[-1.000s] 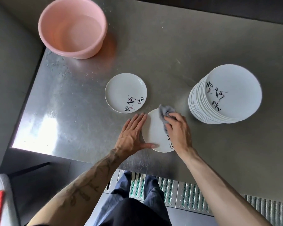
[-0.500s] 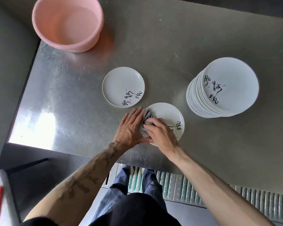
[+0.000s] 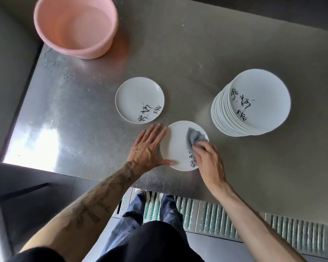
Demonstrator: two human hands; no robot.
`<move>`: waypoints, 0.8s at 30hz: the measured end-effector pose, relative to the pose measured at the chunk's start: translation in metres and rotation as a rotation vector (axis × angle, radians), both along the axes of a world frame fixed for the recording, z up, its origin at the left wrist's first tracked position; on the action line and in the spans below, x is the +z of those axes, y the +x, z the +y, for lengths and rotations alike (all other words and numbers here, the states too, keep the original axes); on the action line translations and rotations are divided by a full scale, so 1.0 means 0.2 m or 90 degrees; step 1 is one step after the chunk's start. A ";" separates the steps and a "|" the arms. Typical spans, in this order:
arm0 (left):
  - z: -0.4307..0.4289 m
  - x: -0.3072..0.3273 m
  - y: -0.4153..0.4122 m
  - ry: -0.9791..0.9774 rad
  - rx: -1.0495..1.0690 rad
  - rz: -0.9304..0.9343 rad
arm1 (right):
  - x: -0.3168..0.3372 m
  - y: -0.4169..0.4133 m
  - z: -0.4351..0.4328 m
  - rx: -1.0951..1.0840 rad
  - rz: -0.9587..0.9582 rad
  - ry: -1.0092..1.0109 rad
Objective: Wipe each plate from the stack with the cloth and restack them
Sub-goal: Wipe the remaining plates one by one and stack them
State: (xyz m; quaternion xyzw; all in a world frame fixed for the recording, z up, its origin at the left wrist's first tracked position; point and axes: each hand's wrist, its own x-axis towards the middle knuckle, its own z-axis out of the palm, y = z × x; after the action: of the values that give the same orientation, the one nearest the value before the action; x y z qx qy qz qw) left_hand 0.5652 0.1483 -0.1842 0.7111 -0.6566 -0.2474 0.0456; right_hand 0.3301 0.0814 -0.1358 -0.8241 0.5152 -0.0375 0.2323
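A white plate with black brush writing [image 3: 175, 146] lies flat on the steel table near its front edge. My left hand [image 3: 148, 148] lies flat with straight fingers against the plate's left rim, thumb along its near edge. My right hand [image 3: 208, 159] grips a bunched grey cloth [image 3: 194, 138] and presses it on the plate's right side. Farther back to the left a second, single plate [image 3: 138, 98] lies on the table. A tall leaning stack of the same plates [image 3: 254, 103] stands to the right.
A pink plastic basin [image 3: 75, 25] stands at the table's back left corner. The steel table [image 3: 83, 114] ends on the left at a dark gap and in front above a ribbed metal floor [image 3: 301, 231]. My legs and shoes show below the front edge.
My right hand has swept the cloth from the plate's left side back to its right side. My left hand has stayed against the left rim. The camera has shifted slightly.
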 end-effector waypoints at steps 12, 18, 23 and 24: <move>0.00 0.00 0.01 -0.008 -0.004 0.020 | 0.02 0.22 0.11 0.187 -0.081 0.110; 0.00 0.00 -0.01 0.013 -0.010 -0.003 | 0.01 0.10 0.12 0.105 -0.053 0.094; -0.01 0.00 0.01 0.013 -0.015 0.005 | -0.04 0.23 0.06 0.070 -0.143 0.167; -0.01 0.00 0.00 0.016 -0.012 0.004 | -0.04 0.23 0.06 0.045 -0.153 0.177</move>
State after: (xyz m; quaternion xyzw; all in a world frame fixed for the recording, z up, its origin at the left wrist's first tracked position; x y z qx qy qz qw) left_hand 0.5656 0.1466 -0.1840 0.7045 -0.6601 -0.2583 0.0365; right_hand 0.3767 0.0943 -0.1433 -0.7914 0.4546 -0.0556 0.4049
